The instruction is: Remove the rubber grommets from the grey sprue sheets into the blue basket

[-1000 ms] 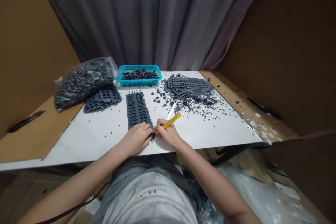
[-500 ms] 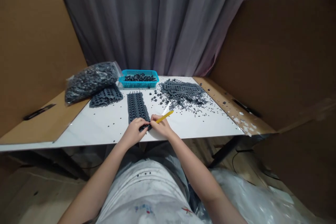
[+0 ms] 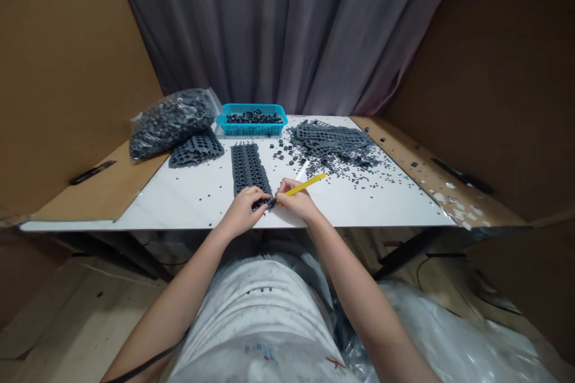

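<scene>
A dark grey sheet (image 3: 248, 169) with rows of ring-shaped holes lies lengthwise on the white table. My left hand (image 3: 241, 210) is closed on its near end, thumb and fingers curled over the edge. Beside it, my right hand (image 3: 295, 201) grips a slim yellow pen-like tool (image 3: 311, 182), whose back end points up to the right. The tool's working tip is hidden by my fingers, close to the sheet's near right corner. Small dark bits lie around both hands.
A blue basket (image 3: 252, 129) of small black parts stands at the back. Left of it, a full clear bag (image 3: 173, 122) rests on more perforated sheets (image 3: 197, 148). A pile of punched sheets (image 3: 332, 136) with scattered scraps lies right. Cardboard walls (image 3: 58, 84) flank the table.
The camera view has tilted and turned a little, so everything sits higher and farther right. Both hands stay at the sheet's near end, with the yellow tool still in my right hand.
</scene>
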{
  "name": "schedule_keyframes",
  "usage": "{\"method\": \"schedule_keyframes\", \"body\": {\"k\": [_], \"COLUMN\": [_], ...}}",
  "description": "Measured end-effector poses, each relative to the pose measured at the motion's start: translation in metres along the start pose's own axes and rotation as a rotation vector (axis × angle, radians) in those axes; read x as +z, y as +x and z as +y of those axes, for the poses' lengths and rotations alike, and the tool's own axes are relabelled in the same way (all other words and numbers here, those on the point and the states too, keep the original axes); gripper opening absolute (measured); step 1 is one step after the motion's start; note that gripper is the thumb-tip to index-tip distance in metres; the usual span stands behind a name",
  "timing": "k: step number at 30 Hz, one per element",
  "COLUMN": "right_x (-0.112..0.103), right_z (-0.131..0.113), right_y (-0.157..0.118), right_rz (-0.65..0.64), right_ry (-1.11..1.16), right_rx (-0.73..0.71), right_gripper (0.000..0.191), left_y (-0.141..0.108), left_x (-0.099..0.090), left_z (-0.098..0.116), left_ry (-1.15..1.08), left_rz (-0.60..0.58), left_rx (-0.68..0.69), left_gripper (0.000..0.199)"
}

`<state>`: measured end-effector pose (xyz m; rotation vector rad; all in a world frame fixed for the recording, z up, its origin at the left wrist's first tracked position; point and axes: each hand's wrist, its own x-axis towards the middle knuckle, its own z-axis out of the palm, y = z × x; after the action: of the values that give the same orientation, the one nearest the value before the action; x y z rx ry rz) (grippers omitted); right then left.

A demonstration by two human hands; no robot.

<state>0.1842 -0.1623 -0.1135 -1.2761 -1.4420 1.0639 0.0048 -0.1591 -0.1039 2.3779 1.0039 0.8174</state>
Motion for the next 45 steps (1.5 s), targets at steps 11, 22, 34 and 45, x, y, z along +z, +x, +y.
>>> {"method": "schedule_keyframes", "body": {"k": [11,22,34,45], "right_x": [0.0,-0.002,-0.002,-0.005], "right_z": [-0.007,-0.006,-0.011,-0.007], "right_y": [0.001,0.0,0.001,0.003], "right_rz": [-0.085,-0.083,-0.107,-0.103], "right_ry": [-0.161,-0.138,-0.161,0.003], "right_rx": [-0.072,-0.055,0.019,0.045], "right_gripper": [0.009,0.008,0.008,0.006], "left_y": [0.008,0.028,0.025,0.034], "left_x": [-0.007,-0.007,-0.007,-0.045], "left_z": [0.007,0.011,-0.01,-0.025], "left_ry": [0.243,0.751,0.135,-0.656], "left_rz": [-0.116,-0.337,-0.198,-0.089], "left_rx": [0.091,0.41,0.101,-0.388], "left_gripper": [0.023,0.022,0.015,0.02]}}
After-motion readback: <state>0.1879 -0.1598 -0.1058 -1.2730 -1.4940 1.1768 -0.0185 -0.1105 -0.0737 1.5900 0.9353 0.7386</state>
